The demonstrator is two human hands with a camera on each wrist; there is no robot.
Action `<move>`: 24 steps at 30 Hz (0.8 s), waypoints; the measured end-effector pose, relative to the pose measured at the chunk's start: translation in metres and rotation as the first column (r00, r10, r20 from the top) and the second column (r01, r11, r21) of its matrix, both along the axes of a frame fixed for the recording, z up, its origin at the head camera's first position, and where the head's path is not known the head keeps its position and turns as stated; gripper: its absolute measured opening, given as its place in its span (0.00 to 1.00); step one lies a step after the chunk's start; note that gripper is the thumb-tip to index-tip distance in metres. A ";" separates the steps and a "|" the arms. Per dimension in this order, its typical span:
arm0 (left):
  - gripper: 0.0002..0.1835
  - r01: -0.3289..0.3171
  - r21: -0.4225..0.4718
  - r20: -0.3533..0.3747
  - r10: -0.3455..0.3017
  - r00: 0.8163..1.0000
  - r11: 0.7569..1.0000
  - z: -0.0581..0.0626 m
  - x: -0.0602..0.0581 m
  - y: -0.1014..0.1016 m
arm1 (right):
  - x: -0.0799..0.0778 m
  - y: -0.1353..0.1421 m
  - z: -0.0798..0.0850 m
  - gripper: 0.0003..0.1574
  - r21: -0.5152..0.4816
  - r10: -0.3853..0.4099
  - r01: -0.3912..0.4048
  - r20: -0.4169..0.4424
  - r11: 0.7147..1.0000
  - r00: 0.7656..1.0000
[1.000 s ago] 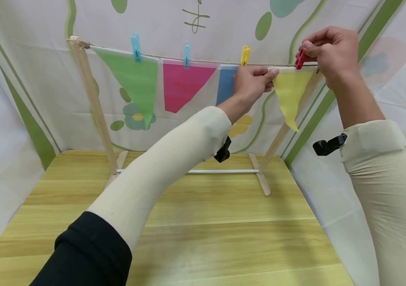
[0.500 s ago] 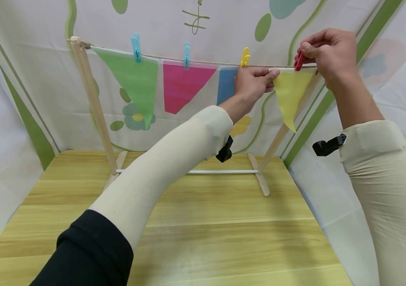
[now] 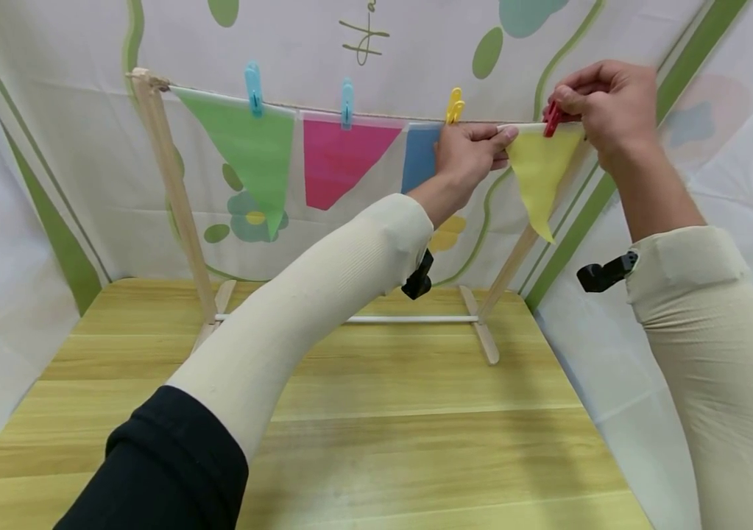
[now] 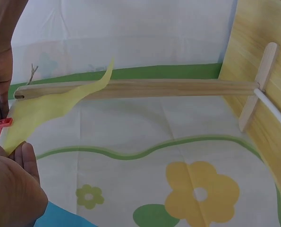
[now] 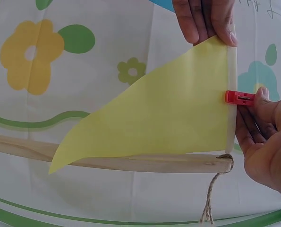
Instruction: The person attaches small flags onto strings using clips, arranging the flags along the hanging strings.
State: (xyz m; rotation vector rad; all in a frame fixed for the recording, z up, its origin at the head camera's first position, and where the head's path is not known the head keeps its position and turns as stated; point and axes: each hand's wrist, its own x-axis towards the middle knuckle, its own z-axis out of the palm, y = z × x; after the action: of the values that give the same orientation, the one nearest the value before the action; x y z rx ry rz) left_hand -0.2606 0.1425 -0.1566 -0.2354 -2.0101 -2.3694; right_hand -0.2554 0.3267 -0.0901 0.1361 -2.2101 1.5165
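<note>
A yellow triangular flag hangs at the right end of the string, its tip curling. My left hand pinches the flag's upper left corner between thumb and fingers, partly covering a blue flag. At the flag's top edge, my right hand pinches a red clothespin between thumb and fingers. In the right wrist view the red clothespin sits across the flag's white top band, and the left hand holds the corner above it.
Light blue clothespins hold a green flag and a pink flag. A yellow clothespin stands above the blue flag. Wooden posts and a white rod stand on the wooden table; printed fabric hangs behind.
My right hand and the red clothespin have moved slightly down and left along the yellow flag's top edge. The left hand stays at the corner.
</note>
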 end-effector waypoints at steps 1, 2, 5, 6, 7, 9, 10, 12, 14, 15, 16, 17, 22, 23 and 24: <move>0.15 0.000 -0.002 0.001 0.000 1.000 1.000 0.000 0.000 0.000 | 0.000 0.000 -0.001 0.05 0.002 0.002 -0.002 -0.002 1.000 1.000; 0.15 0.000 -0.002 -0.002 0.000 1.000 1.000 0.000 0.000 -0.001 | 0.000 0.000 -0.001 0.05 0.002 0.005 -0.005 -0.005 1.000 1.000; 0.15 0.000 -0.006 -0.005 0.000 1.000 1.000 -0.001 0.000 -0.001 | 0.000 0.000 -0.002 0.06 0.022 0.001 -0.001 -0.003 1.000 1.000; 0.15 0.000 -0.007 -0.007 0.000 1.000 1.000 -0.001 0.000 -0.001 | 0.001 0.001 -0.001 0.06 0.034 -0.001 0.001 0.001 0.999 1.000; 0.14 -0.001 -0.010 -0.006 0.001 1.000 1.000 -0.001 0.000 -0.001 | 0.002 0.001 -0.001 0.07 0.046 -0.002 0.002 0.003 0.999 1.000; 0.14 -0.002 -0.015 -0.007 0.002 1.000 1.000 0.000 0.000 -0.001 | 0.003 0.001 0.000 0.08 0.070 -0.001 0.000 0.009 0.998 1.000; 0.13 -0.002 -0.018 -0.007 0.002 1.000 1.000 0.000 -0.001 -0.001 | 0.003 0.002 0.000 0.08 0.081 0.001 -0.002 0.013 0.997 1.000; 0.13 -0.004 -0.027 -0.006 0.003 1.000 1.000 0.000 -0.001 -0.001 | 0.003 0.002 0.000 0.08 0.085 0.013 -0.015 0.018 0.996 1.000; 0.13 -0.002 -0.033 -0.006 0.001 1.000 0.999 0.000 -0.001 -0.001 | 0.003 0.003 -0.001 0.07 0.083 0.027 -0.028 0.019 0.996 0.999; 0.13 -0.001 -0.037 -0.006 0.001 1.000 0.999 0.000 -0.001 -0.001 | 0.003 0.004 -0.001 0.07 0.083 0.029 -0.031 0.021 0.996 0.999; 0.13 0.002 -0.042 -0.006 -0.002 1.000 0.999 0.001 -0.002 -0.001 | 0.003 0.004 -0.002 0.07 0.083 0.032 -0.033 0.021 0.996 0.999; 0.13 0.003 -0.047 -0.004 -0.003 1.000 0.999 0.001 -0.002 -0.001 | 0.003 0.004 -0.002 0.07 0.083 0.032 -0.034 0.020 0.996 0.999; 0.14 0.021 -0.067 -0.003 -0.021 1.000 0.998 0.002 -0.001 -0.003 | 0.002 0.004 -0.005 0.09 0.126 0.004 -0.003 -0.002 0.992 1.000; 0.14 0.023 -0.071 -0.003 -0.024 1.000 0.997 0.002 -0.001 -0.004 | 0.001 0.004 -0.006 0.07 0.140 -0.004 0.005 -0.007 0.990 1.000; 0.14 0.028 -0.073 -0.007 -0.028 1.000 0.997 0.002 -0.001 -0.005 | 0.001 0.004 -0.006 0.05 0.156 -0.012 0.014 -0.011 0.988 1.000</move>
State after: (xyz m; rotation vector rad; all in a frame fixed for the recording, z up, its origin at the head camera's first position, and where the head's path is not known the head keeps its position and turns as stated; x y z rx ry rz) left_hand -0.2615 0.1375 -0.1547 -0.2758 -2.1064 -2.3097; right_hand -0.2548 0.3303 -0.0965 0.1776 -2.3164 1.3318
